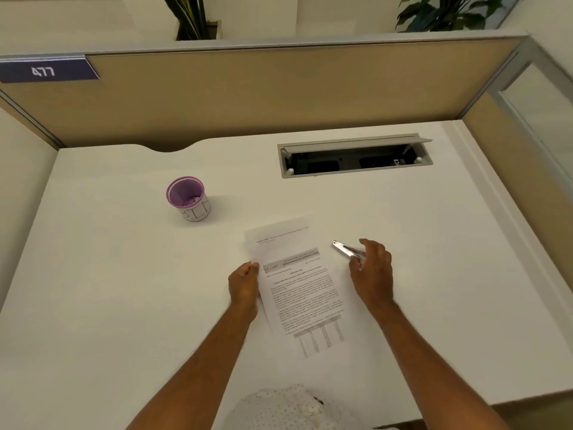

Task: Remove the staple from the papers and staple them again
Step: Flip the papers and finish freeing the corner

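Observation:
The printed papers [302,287] lie on the white desk [124,290], tilted, with a second sheet showing above the top one. My left hand [245,285] pinches their left edge near the upper corner. A small silver stapler [345,250] lies to the right of the papers, pointing up-left. My right hand [372,268] is closed over the stapler's rear end, thumb and fingers around it. No staple is visible at this size.
A purple mesh cup [187,197] stands at the back left of the papers. An open cable tray [353,158] is sunk in the desk at the back right. A tan partition wall [263,94] closes off the back and right sides.

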`<state>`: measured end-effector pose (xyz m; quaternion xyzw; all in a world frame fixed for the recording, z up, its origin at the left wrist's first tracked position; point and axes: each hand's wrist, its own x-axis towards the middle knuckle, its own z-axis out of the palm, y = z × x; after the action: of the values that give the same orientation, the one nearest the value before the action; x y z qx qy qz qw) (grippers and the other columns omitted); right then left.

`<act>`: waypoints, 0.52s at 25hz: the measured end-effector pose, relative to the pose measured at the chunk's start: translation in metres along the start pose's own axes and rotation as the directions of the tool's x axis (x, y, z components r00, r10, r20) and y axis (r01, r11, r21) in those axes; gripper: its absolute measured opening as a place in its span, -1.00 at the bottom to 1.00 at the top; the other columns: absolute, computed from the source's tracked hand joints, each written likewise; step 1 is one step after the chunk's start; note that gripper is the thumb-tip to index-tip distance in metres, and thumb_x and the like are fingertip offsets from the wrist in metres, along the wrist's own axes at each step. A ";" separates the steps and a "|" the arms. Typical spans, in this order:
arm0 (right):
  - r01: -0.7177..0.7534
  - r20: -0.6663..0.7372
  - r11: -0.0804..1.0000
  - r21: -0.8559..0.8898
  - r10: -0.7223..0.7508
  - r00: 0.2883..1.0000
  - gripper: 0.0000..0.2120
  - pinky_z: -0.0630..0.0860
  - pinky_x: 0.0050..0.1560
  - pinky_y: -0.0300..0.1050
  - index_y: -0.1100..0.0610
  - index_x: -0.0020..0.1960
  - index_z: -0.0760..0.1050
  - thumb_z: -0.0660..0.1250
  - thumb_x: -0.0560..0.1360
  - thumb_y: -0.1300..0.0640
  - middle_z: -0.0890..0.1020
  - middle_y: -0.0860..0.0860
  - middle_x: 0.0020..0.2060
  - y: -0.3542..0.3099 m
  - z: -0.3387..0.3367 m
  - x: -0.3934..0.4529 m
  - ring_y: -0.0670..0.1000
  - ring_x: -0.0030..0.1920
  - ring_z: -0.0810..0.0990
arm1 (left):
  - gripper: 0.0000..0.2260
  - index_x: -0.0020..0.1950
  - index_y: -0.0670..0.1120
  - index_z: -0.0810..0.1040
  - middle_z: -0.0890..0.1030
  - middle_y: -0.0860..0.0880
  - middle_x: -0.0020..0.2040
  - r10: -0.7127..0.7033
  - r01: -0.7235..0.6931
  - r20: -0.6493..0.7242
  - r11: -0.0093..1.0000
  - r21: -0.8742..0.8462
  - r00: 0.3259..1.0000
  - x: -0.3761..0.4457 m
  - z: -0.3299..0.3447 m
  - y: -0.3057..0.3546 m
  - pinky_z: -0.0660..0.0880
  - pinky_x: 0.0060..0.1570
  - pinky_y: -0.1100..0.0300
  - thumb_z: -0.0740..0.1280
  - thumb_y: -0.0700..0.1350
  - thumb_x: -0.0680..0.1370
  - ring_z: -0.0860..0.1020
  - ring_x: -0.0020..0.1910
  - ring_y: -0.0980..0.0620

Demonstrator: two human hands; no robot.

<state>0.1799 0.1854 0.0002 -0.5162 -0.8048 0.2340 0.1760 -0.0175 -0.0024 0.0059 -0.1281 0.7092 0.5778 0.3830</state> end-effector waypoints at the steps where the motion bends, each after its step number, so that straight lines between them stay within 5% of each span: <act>1: 0.030 0.051 0.999 -0.037 -0.028 0.998 -0.54 0.54 0.14 0.14 0.15 0.36 0.47 0.44 0.48 0.20 0.57 0.10 0.25 0.005 0.003 0.007 0.21 0.21 0.51 | -0.78 -0.10 -0.16 0.65 0.67 -0.19 -0.12 -0.007 0.007 0.004 1.000 -0.003 1.000 0.003 0.002 -0.001 0.54 -0.10 -0.05 0.29 -0.15 0.67 0.58 -0.16 -0.13; 8: 0.066 0.106 0.988 -0.139 -0.051 0.993 -0.79 0.47 0.01 0.05 0.08 0.16 0.57 0.35 0.59 0.01 0.63 0.05 0.06 -0.002 0.015 0.027 0.13 0.03 0.53 | -0.85 0.09 -0.11 0.68 0.75 -0.15 0.06 -0.080 0.091 0.113 0.991 -0.094 0.990 0.010 0.013 -0.006 0.67 0.05 -0.06 0.31 -0.14 0.67 0.71 0.03 -0.15; 13: 0.044 0.036 0.988 0.146 -0.050 0.998 -0.81 0.50 0.04 -0.02 0.09 0.24 0.45 0.17 0.67 0.08 0.56 -0.01 0.05 -0.037 0.001 0.000 0.01 0.04 0.47 | -0.78 0.26 -0.15 0.64 0.74 -0.16 0.12 -0.115 0.158 0.254 0.976 -0.153 0.960 0.007 0.021 -0.007 0.67 -0.02 0.01 0.32 -0.14 0.67 0.72 0.10 -0.15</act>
<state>0.1515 0.1724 0.0202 -0.4783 -0.8009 0.2978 0.2026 -0.0093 0.0168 -0.0051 -0.1375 0.5940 0.6201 0.4937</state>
